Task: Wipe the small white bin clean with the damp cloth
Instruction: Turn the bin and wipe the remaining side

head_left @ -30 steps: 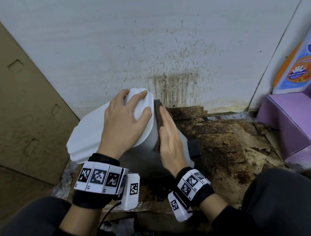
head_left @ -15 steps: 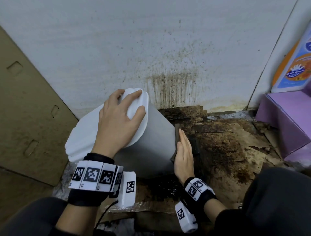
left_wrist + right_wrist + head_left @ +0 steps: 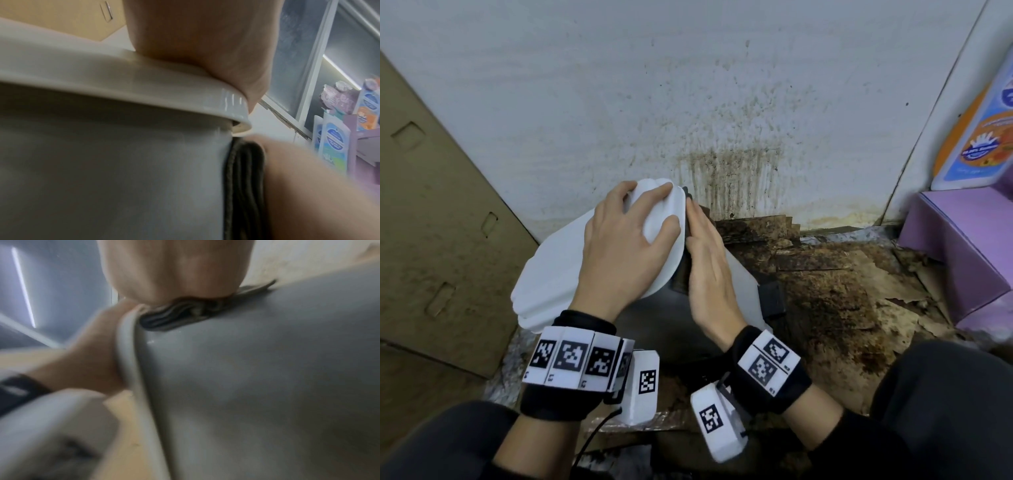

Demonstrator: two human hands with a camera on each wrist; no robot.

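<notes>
Head view: my left hand (image 3: 626, 246) flat on one white bin (image 3: 551, 274), centre; right hand (image 3: 709, 274) flat, pressing one cloth (image 3: 244, 186) under the lid rim; wall (image 3: 688, 102) close behind.

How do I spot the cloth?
Below the stained white wall, a small white bin leans over. Pressed against its side by the right hand, under the lid, is the cloth: a dark folded strip against pale plastic.

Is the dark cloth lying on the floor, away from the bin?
No, the right hand presses the cloth flat against the bin, under the lid.
</notes>
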